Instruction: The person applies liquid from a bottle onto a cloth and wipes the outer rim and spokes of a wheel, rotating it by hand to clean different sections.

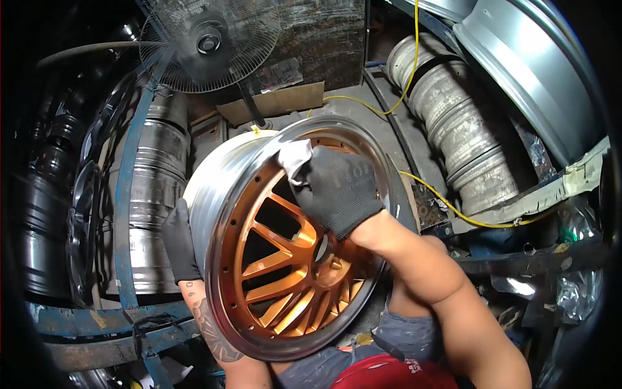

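A wheel rim with a bronze spoked face and a bare silver lip and barrel stands tilted in front of me. My right hand, in a black glove, grips a crumpled white cloth and presses it against the upper part of the rim's face, near the lip. My left hand, also in a dark glove, lies along the outside of the barrel on the left and steadies it. Part of that hand's fingers are hidden from me.
A pedestal fan stands behind the rim. Rows of silver rims lie left on a blue metal rack. More worn rims line the right, below a large silver rim. A yellow cord runs along the right.
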{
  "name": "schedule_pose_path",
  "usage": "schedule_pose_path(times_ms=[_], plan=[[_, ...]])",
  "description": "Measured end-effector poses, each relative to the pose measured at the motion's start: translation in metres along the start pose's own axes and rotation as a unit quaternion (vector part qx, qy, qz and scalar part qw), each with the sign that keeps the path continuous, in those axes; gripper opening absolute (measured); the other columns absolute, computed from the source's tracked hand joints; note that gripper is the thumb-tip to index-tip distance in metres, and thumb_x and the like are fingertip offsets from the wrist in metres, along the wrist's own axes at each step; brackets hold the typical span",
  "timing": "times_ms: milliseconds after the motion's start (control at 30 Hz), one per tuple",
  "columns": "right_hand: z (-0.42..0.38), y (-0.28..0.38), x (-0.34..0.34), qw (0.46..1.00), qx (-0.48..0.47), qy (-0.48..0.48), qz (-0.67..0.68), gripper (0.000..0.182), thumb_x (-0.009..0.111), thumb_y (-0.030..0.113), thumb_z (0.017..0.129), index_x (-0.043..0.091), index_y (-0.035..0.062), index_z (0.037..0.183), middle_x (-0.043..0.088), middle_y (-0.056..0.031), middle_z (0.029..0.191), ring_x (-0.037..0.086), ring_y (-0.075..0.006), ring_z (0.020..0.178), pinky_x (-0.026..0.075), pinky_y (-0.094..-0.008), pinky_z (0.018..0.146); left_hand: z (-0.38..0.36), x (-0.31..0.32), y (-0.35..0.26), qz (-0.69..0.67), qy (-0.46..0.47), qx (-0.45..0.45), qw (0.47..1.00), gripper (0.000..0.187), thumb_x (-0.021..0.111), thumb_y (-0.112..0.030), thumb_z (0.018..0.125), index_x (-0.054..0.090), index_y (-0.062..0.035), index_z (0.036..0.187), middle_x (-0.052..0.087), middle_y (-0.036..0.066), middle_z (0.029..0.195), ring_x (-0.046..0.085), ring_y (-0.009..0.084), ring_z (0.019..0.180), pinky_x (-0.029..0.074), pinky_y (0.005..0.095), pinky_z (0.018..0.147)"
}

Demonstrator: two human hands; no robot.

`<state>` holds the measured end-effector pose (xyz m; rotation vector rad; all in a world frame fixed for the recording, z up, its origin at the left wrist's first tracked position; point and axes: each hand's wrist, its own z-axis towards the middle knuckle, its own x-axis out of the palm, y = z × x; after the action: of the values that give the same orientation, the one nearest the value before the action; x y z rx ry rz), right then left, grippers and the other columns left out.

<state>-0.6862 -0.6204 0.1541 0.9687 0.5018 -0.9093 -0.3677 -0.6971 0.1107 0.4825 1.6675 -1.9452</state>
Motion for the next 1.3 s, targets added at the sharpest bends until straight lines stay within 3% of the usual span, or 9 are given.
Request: schedule_pose_path(times_ms=[167,433,500,600,733,933,1033,1100,1300], plan=[[-0.034,0.038,-0.004,0.993,-0.108,0.056,0.006,0.021,0.074,0.030,0.082,0.074,0.0100,0.076,0.066,-0.0160,0.077,0.070,-0.0323,0.070,0.054,-0.0444,0.062,-0.006,0.003,-0.008,-0.014,0.021,-0.014,1.000,0.055,0.049,-0.043,0.108,0.071,0.0077,0.104,0.071,0.016,0.086,0.061,0.0210,0.075,0.049,0.0385,0.073],[-0.011,-0.015,-0.015,0.985,0.142,0.042,0.091,0.027,0.068,0.031,0.088,0.073,0.0051,0.087,0.069,-0.0187,0.077,0.070,-0.0396,0.077,0.055,-0.0468,0.071,-0.007,0.000,-0.015,-0.023,0.022,-0.008,0.999,0.054,0.049,-0.040,0.109,0.070,0.0086,0.118,0.075,0.014,0.102,0.066,0.0197,0.086,0.052,0.0355,0.082],[-0.008,-0.041,-0.015,0.910,0.252,0.132,0.303,0.030,0.067,0.029,0.091,0.072,0.0000,0.092,0.067,-0.0032,0.069,0.068,-0.0176,0.067,0.052,-0.0348,0.066,-0.001,0.000,-0.009,-0.018,0.019,-0.043,0.999,0.054,0.050,-0.041,0.108,0.070,0.0076,0.121,0.075,0.016,0.104,0.067,0.0197,0.090,0.052,0.0343,0.085],[-0.008,-0.067,-0.012,0.825,0.257,0.110,0.490,0.023,0.070,0.008,0.089,0.071,0.0000,0.110,0.069,-0.0069,0.093,0.066,-0.0098,0.087,0.053,-0.0253,0.073,0.001,0.000,-0.003,-0.011,0.000,-0.054,0.998,0.053,0.052,-0.041,0.108,0.070,0.0072,0.120,0.075,0.016,0.103,0.066,0.0194,0.088,0.052,0.0345,0.084],[-0.034,-0.068,0.005,0.772,0.151,0.117,0.606,0.020,0.060,0.001,0.095,0.069,-0.0004,0.113,0.069,-0.0097,0.112,0.067,-0.0131,0.092,0.055,-0.0273,0.076,-0.002,-0.001,0.003,-0.043,0.001,-0.049,0.998,0.052,0.053,-0.042,0.107,0.072,0.0067,0.114,0.073,0.012,0.092,0.062,0.0165,0.081,0.050,0.0341,0.077],[-0.019,-0.068,0.010,0.911,-0.050,0.002,0.409,0.024,0.063,0.006,0.094,0.069,-0.0013,0.116,0.069,-0.0061,0.100,0.065,-0.0162,0.094,0.054,-0.0337,0.080,-0.003,-0.002,-0.002,-0.009,-0.025,-0.058,0.998,0.051,0.059,-0.044,0.104,0.072,0.0058,0.102,0.062,0.003,0.076,0.050,0.0109,0.071,0.044,0.0305,0.067],[-0.014,-0.070,0.003,0.865,0.076,0.050,0.494,0.029,0.065,0.011,0.091,0.069,-0.0036,0.116,0.070,-0.0071,0.097,0.065,-0.0160,0.091,0.054,-0.0329,0.077,-0.001,0.002,-0.002,-0.031,-0.036,-0.056,0.997,0.051,0.059,-0.044,0.104,0.071,0.0063,0.098,0.061,0.002,0.075,0.049,0.0096,0.071,0.044,0.0297,0.067],[-0.011,-0.055,-0.012,0.717,0.241,0.083,0.648,0.029,0.066,0.013,0.091,0.069,-0.0046,0.114,0.070,-0.0077,0.097,0.066,-0.0161,0.090,0.054,-0.0325,0.077,-0.001,0.004,-0.001,-0.051,-0.037,-0.049,0.997,0.052,0.059,-0.044,0.104,0.070,0.0059,0.095,0.059,0.001,0.074,0.048,0.0098,0.070,0.043,0.0298,0.066],[-0.007,-0.038,-0.051,0.867,0.136,0.038,0.477,0.026,0.067,0.002,0.093,0.070,-0.0015,0.118,0.071,-0.0089,0.112,0.067,-0.0143,0.097,0.055,-0.0280,0.087,-0.002,0.001,0.001,-0.034,-0.018,-0.026,0.999,0.053,0.057,-0.045,0.105,0.066,0.0044,0.086,0.056,0.002,0.070,0.047,0.0107,0.068,0.041,0.0307,0.065]])
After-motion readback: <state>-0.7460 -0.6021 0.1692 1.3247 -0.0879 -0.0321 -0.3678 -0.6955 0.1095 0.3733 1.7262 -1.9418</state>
